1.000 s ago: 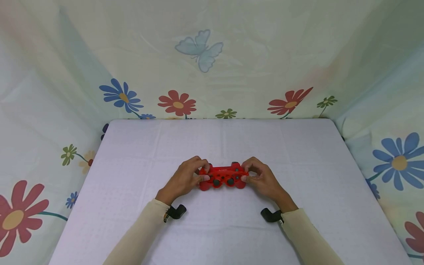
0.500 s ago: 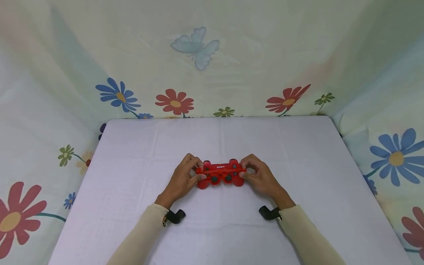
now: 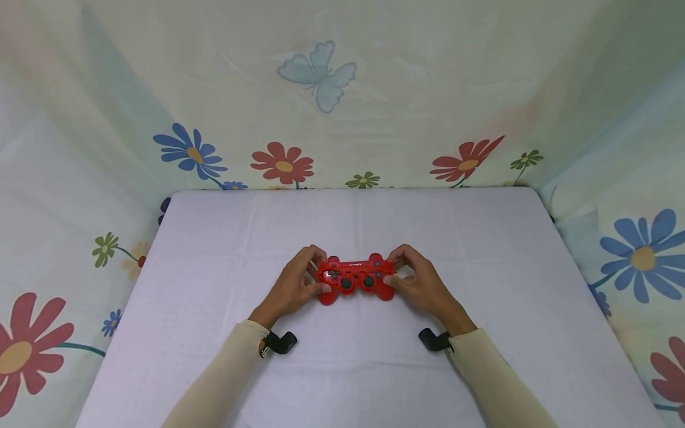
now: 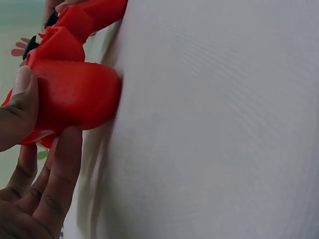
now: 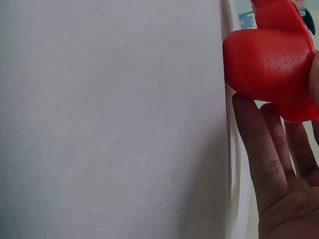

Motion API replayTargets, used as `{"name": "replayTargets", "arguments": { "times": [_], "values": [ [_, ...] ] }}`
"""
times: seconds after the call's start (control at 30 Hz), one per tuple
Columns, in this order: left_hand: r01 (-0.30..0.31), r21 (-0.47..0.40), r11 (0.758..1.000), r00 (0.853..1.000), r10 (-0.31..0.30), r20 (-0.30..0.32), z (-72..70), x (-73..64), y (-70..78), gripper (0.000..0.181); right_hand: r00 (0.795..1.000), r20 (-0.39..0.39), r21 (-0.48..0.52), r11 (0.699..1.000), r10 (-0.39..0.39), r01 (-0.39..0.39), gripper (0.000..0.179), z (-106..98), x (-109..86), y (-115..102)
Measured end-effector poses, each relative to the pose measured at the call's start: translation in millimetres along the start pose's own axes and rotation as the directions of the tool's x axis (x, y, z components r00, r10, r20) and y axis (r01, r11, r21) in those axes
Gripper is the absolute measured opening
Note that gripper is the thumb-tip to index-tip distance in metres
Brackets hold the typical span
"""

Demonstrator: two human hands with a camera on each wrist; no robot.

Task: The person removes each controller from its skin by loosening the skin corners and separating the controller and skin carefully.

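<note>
A red game controller (image 3: 357, 284) with dark thumbsticks sits at the middle of the table, its white lettering partly covered. Over it lies a soft-looking red cover (image 4: 77, 94), whose rounded grip end shows close up in the left wrist view. My left hand (image 3: 291, 282) holds the left end, thumb on the front face and fingers behind and below. At the opposite end, my right hand (image 3: 423, 284) holds the controller likewise, its thumb near the face buttons. In the right wrist view, fingers touch the underside of the red cover's dotted grip (image 5: 269, 64).
A white cloth covers the table (image 3: 455, 226). Around its back and sides hangs a pale curtain (image 3: 396, 89) printed with flowers and a butterfly. Black wrist cameras (image 3: 282, 343) are strapped at both sleeves.
The red cover's stretched edge, which crossed the controller's face below the lettering, has shifted toward the far edge and partly overlaps the lettering. Both hands keep hold of the ends.
</note>
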State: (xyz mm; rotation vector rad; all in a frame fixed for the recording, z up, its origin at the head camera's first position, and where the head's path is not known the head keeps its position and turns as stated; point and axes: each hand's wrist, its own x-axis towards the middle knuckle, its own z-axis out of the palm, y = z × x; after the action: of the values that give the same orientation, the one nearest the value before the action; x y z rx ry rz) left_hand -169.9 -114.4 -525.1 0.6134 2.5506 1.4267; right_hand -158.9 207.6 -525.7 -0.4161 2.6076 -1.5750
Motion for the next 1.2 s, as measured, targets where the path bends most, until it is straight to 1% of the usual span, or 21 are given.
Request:
{"name": "replayTargets", "arguments": {
  "times": [0.1,0.23,0.33,0.43,0.53,0.6,0.73,0.8,0.9,1.0,1.07,1.2],
  "values": [
    [0.009,0.003,1.000,1.000,-0.009,0.000,-0.2,2.0,-2.9,0.054,1.000,-0.011,-0.007,1.000,-0.001,0.001,0.036,0,2.9,-1],
    [-0.010,-0.007,1.000,1.000,0.010,0.007,-2.8,5.3,-5.8,0.050,1.000,-0.018,0.013,1.000,-0.016,0.016,0.031,0,5.9,1],
    [-0.024,-0.015,1.000,1.000,0.024,0.012,-4.1,6.2,-9.1,0.042,0.999,-0.014,0.011,0.999,-0.032,0.032,0.027,0,7.5,3],
    [-0.034,-0.027,0.999,0.999,0.034,0.005,-2.3,5.3,-13.9,0.034,0.999,-0.004,-0.007,0.999,-0.037,0.037,0.025,0,8.2,4],
    [-0.019,-0.028,0.999,1.000,0.019,-0.013,-1.2,4.0,-15.9,0.029,0.999,0.017,-0.012,0.999,-0.047,0.047,0.025,0,8.8,5],
    [-0.003,-0.012,1.000,1.000,0.003,-0.027,-1.2,4.0,-15.2,0.028,0.999,0.036,-0.017,0.999,-0.040,0.041,0.024,1,9.0,4],
    [0.043,-0.016,0.999,0.999,-0.043,-0.032,0.1,4.0,-14.3,0.030,0.998,0.062,-0.030,0.999,0.019,-0.017,0.023,2,7.8,4],
    [0.049,-0.046,0.998,0.998,-0.051,-0.028,1.7,4.3,-15.1,0.037,0.996,0.071,-0.019,0.998,0.054,-0.053,0.029,2,6.7,4],
    [0.047,-0.102,0.994,0.999,-0.049,-0.011,3.4,5.5,-16.1,0.047,0.993,0.081,0.019,0.996,0.085,-0.087,0.048,2,5.0,7],
    [0.047,-0.153,0.987,0.999,-0.047,0.003,3.1,6.7,-17.1,0.046,0.992,0.093,0.042,0.995,0.089,-0.093,0.063,1,4.1,9],
    [0.061,-0.172,0.983,0.998,-0.059,0.017,1.8,7.2,-18.2,0.043,0.993,0.091,0.048,0.995,0.080,-0.085,0.065,2,3.6,10],
    [0.097,-0.209,0.973,0.994,-0.086,0.062,-2.6,7.5,-19.3,0.042,0.994,0.081,0.066,0.994,0.076,-0.082,0.058,2,3.3,10]
  ]
}}
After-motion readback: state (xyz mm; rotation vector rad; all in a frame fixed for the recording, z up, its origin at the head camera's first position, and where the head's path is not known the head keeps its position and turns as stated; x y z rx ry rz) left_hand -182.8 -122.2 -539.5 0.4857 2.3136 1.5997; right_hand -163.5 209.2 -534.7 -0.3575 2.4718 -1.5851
